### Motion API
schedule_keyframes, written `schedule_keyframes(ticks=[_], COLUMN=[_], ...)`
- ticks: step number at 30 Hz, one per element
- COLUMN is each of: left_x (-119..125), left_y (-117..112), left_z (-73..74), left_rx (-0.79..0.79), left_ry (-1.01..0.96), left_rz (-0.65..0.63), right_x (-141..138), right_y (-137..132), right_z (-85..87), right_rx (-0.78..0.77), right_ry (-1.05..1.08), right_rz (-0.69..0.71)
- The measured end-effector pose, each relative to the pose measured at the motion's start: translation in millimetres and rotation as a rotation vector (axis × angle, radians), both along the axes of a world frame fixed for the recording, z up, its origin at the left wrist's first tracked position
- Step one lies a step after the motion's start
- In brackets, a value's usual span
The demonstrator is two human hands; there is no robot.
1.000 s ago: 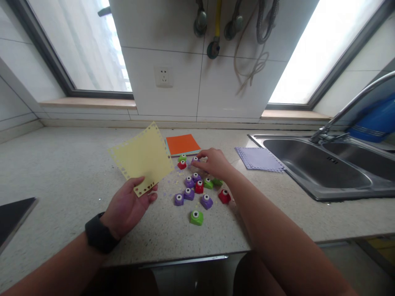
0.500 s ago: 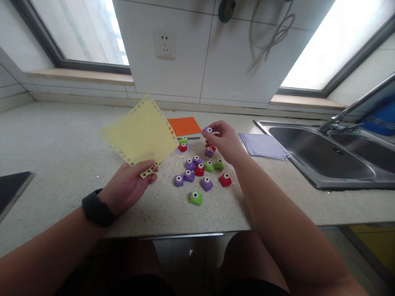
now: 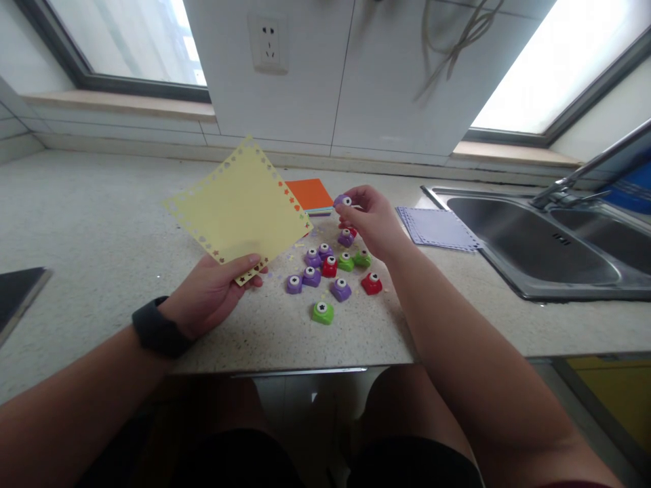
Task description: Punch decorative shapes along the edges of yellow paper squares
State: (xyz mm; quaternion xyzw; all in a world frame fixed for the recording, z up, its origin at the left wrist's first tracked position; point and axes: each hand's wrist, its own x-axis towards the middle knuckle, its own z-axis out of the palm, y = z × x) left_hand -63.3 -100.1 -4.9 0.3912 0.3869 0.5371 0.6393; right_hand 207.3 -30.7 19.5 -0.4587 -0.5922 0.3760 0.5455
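Observation:
My left hand (image 3: 228,281) grips a yellow sheet of paper (image 3: 241,203) by its near corner, thumb on top. Small shaped holes run along the sheet's edges. A purple craft punch (image 3: 342,201) is pinched in my right hand (image 3: 371,220), raised above the counter to the right of the sheet. Several more punches lie below and between the hands, among them a green punch (image 3: 323,312), a red punch (image 3: 372,284) and a purple punch (image 3: 340,289). Tiny paper cut-outs are scattered around them.
A stack of coloured paper with an orange sheet (image 3: 310,195) on top lies behind the punches. Punched lilac sheets (image 3: 440,228) are piled on the right, beside the steel sink (image 3: 508,237). A dark flat object (image 3: 20,295) sits at the far left.
The camera view has tipped down slightly. The yellow sheet has shifted a little to the right, over the punches at the back. The right hand still holds the purple punch.

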Motion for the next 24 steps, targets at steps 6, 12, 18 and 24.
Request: schedule_keyframes(ticks=[6, 12, 18, 24], left_x=[0.1, 2.5, 3.0, -0.1], left_y=[-0.5, -0.9, -1.7, 1.9], left_z=[0.5, 2.1, 1.6, -7.4], left_rx=[0.006, -0.009, -0.039, 0.020], left_ry=[0.011, 0.028, 0.030, 0.101], left_rz=[0.003, -0.005, -0.033, -0.096], right_x=[0.5, -0.3, -2.1, -8.0], right_y=[0.7, -1.3, -5.9, -17.4], right_z=[-1.7, 0.1, 4.8, 17.3], right_rx=[-0.012, -0.028, -0.053, -0.020], right_ry=[-0.011, 0.003, 0.030, 0.194], right_rz=[0.010, 0.023, 0.066, 0.172])
